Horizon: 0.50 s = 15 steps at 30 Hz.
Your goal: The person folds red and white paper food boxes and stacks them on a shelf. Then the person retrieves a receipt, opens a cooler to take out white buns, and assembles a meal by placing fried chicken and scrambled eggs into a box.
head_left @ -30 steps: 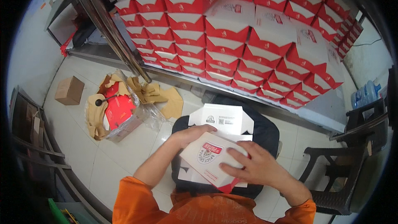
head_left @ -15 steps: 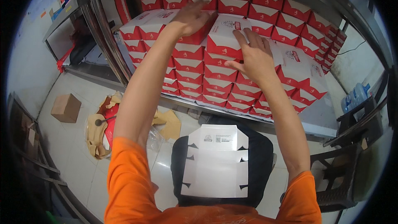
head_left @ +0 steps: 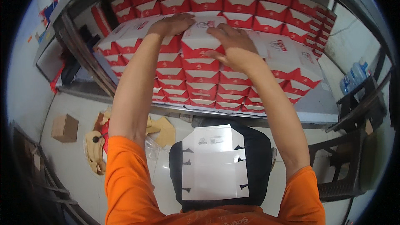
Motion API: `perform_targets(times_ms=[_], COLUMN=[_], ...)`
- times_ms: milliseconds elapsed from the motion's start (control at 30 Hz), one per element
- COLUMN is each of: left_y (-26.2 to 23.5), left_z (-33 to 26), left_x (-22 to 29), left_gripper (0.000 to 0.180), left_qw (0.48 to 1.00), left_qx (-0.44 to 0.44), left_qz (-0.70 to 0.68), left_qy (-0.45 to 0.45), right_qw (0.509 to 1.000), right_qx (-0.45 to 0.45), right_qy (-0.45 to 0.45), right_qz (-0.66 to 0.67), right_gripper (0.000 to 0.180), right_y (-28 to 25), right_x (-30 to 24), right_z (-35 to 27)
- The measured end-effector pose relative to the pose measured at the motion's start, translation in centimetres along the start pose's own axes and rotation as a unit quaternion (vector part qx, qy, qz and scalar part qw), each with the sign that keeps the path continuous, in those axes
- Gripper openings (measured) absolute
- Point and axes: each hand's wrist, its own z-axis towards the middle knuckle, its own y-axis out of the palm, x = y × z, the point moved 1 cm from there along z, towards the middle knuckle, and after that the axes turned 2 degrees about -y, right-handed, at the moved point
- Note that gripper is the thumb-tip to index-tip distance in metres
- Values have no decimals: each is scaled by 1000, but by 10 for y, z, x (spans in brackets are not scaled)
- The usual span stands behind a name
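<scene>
while a flat white blank lies below, the left hand has come down beside the red-and-white box atop the stack — fingers outstretched, unclamped; the right hand, fingers apart, rests on it — so the box now seems steadied from both sides.

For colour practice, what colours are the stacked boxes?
Red and white boxes, clearest in the head view.

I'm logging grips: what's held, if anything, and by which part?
Cannot tell if held: right hand on a box, over its top and front; left hand beside it.
</scene>
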Motion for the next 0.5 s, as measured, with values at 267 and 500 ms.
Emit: perform_targets(times_ms=[267, 500], left_y=[-6, -9], left_z=[46, 35], left_x=[-17, -10], left_gripper=[68, 70], left_qw=[997, 994], left_qx=[-22, 22], left_qz=[75, -73], left_qy=[15, -83], right_qw=[996, 958], right_qx=[64, 85], right_qy=[40, 258], right_qz=[-52, -86], right_gripper=[64, 64], right_y=[-16, -76], right_x=[6, 65], right_z=[-8, -110])
